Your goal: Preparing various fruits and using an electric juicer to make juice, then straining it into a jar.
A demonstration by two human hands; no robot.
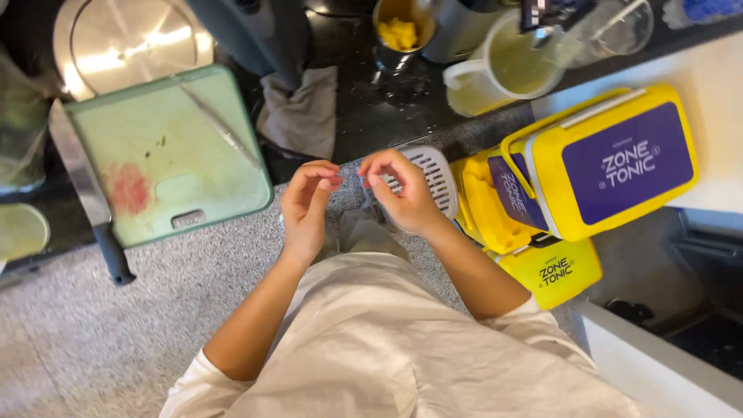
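Both my hands are raised in front of my white shirt, over the edge of a dark counter (364, 116). My left hand (306, 205) has its thumb and fingertips pinched together, and nothing shows between them. My right hand (402, 193) is curled the same way, its fingertips almost meeting those of the left. A white slotted plastic strainer (437, 174) sits right behind my right hand; whether the hand holds it is hidden.
A green cutting board (170, 155) with a thin knife (220, 128) lies at the left, with a broad black-handled knife (85, 193) beside it. A grey cloth (302, 108), a cup of yellow pieces (398, 31) and a white pitcher (503, 70) stand behind. Yellow-and-purple boxes (611, 162) are at the right.
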